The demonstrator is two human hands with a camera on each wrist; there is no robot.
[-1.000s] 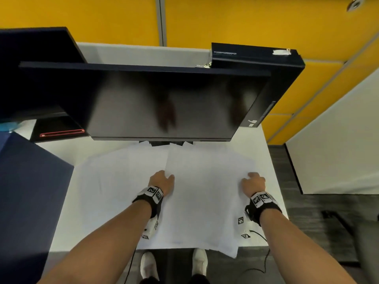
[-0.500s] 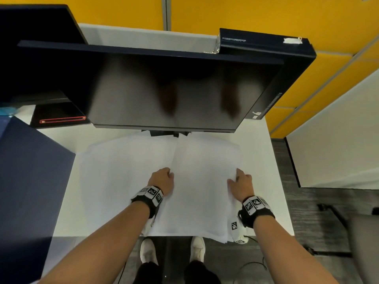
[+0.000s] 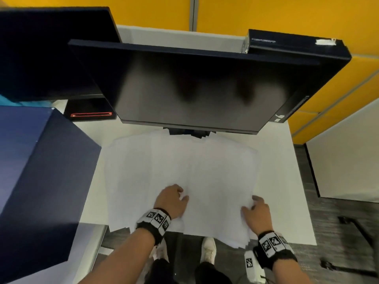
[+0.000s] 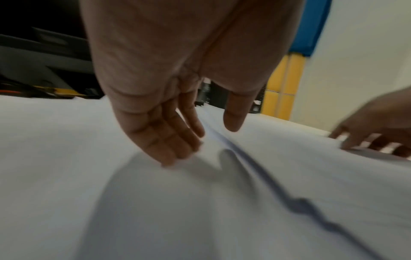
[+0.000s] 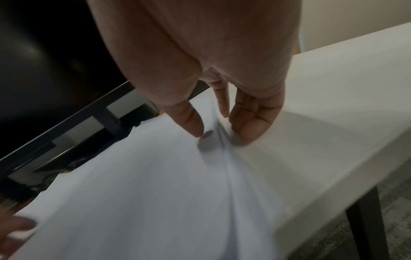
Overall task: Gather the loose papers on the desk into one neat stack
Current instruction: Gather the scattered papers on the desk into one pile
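Monitor [image 3: 190, 87] overhanging papers [image 3: 215, 171] (box [image 3: 41, 181] leftward)

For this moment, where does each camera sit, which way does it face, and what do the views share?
Head: above, facing down at the desk, monitor and papers; both forearms and shoes show.
Left wrist: along the left hand onto the papers; the right hand shows at the frame's edge.
Right wrist: along the right hand onto the papers' right edge.
Shared: the papers.
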